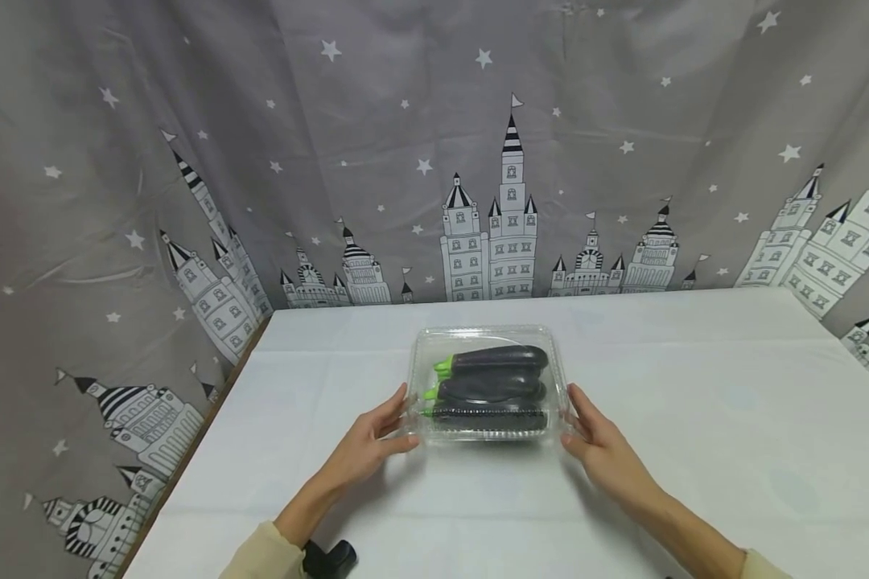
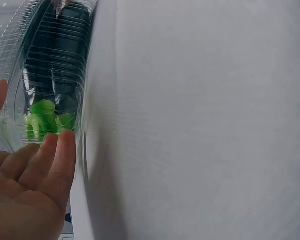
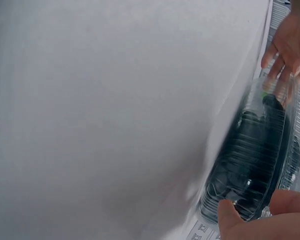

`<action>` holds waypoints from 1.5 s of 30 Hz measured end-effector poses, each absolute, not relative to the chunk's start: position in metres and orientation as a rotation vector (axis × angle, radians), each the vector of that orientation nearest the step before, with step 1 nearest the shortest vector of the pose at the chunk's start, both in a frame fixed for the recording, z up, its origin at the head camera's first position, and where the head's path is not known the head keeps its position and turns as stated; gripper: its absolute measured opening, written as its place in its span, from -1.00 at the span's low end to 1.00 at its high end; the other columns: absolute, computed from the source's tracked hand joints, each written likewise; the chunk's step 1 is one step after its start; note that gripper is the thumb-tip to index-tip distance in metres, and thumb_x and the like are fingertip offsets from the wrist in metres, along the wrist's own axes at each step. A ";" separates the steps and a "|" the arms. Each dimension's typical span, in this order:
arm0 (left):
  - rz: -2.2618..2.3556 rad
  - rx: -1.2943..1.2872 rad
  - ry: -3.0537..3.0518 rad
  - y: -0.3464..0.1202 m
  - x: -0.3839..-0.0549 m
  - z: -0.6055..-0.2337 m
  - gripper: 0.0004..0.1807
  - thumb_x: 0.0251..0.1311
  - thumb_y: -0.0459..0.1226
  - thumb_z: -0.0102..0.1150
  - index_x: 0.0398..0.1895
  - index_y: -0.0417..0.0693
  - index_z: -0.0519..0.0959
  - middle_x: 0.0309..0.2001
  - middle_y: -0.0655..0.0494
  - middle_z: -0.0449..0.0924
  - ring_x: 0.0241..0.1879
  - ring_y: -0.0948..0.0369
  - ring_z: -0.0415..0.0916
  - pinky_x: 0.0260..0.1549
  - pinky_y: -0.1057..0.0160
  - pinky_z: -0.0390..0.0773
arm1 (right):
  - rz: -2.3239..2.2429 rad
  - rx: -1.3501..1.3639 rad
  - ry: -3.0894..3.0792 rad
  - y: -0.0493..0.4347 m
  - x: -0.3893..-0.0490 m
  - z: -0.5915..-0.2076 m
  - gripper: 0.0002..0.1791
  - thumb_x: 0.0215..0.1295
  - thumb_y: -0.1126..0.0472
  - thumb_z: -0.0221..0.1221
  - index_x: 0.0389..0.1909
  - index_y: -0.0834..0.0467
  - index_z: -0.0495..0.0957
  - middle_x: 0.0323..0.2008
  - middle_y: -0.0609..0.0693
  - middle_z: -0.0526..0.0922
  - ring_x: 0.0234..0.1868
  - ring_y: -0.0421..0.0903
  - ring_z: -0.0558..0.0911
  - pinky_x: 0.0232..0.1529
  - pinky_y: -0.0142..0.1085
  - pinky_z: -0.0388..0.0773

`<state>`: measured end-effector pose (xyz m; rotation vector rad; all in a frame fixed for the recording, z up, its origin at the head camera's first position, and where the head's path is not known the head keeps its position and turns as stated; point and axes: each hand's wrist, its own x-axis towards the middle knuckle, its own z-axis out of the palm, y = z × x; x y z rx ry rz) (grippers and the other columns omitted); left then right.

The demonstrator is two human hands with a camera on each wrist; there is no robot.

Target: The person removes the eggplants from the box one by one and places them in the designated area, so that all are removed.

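A clear plastic clamshell container [image 1: 488,435] is held between two hands above the white table. Inside lie three dark purple eggplants [image 1: 496,386], stacked side by side, their green stem ends toward the left. The left hand [image 1: 372,438] holds the container's left end; in the left wrist view its fingers [image 2: 60,160] lie against that end near the green stems, the thumb on the other side. At the opposite end the right hand [image 1: 604,450] grips the edge, thumb and a finger [image 3: 229,215] on either side of the corner in the right wrist view. The lid appears closed.
A white cloth covers the table [image 1: 695,386]. Behind it and at the left hangs a grey curtain [image 1: 376,145] printed with castles and stars. A black device [image 1: 331,559] sits by the left wrist. The table's brown left edge shows.
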<state>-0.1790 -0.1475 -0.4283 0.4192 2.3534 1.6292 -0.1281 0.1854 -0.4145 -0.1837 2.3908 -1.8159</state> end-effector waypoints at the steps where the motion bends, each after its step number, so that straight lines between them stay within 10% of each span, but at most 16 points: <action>1: 1.631 0.428 2.348 -0.148 -0.179 -0.429 -0.12 0.25 -0.30 0.27 0.56 -0.14 0.02 0.46 -0.13 0.15 0.37 -0.15 0.22 0.34 -0.13 0.11 | -1.810 -0.166 2.394 0.185 -0.128 -0.414 -0.24 0.47 0.40 -0.08 0.54 0.35 -0.27 0.54 0.24 -0.25 0.49 0.19 0.03 0.40 -0.06 -0.05; 20: 1.632 0.371 2.397 -0.140 -0.175 -0.425 -0.18 0.29 -0.37 0.17 0.55 -0.15 0.01 0.48 -0.07 0.11 0.39 -0.06 0.22 0.36 -0.10 0.06 | -1.854 -0.148 2.401 0.178 -0.124 -0.417 -0.27 0.45 0.41 -0.18 0.54 0.34 -0.29 0.54 0.29 -0.26 0.50 0.25 -0.08 0.42 0.10 -0.22; 31: 1.652 0.430 2.410 -0.142 -0.177 -0.426 -0.36 0.43 -0.36 0.00 0.50 -0.31 0.07 0.42 -0.22 0.18 0.29 -0.09 0.35 0.15 0.09 0.44 | -1.777 -0.128 2.406 0.178 -0.125 -0.415 -0.31 0.53 0.35 -0.27 0.55 0.29 -0.34 0.55 0.22 -0.31 0.52 0.21 -0.21 0.43 0.09 -0.28; 45: 1.658 0.431 2.364 -0.144 -0.179 -0.428 -0.32 0.46 -0.35 -0.01 0.54 -0.22 -0.02 0.47 -0.15 0.11 0.35 -0.05 0.27 0.16 0.14 0.43 | -1.891 -0.032 2.381 0.173 -0.127 -0.418 -0.18 0.45 0.35 0.03 0.55 0.30 -0.24 0.55 0.24 -0.25 0.50 0.24 -0.05 0.41 -0.05 -0.02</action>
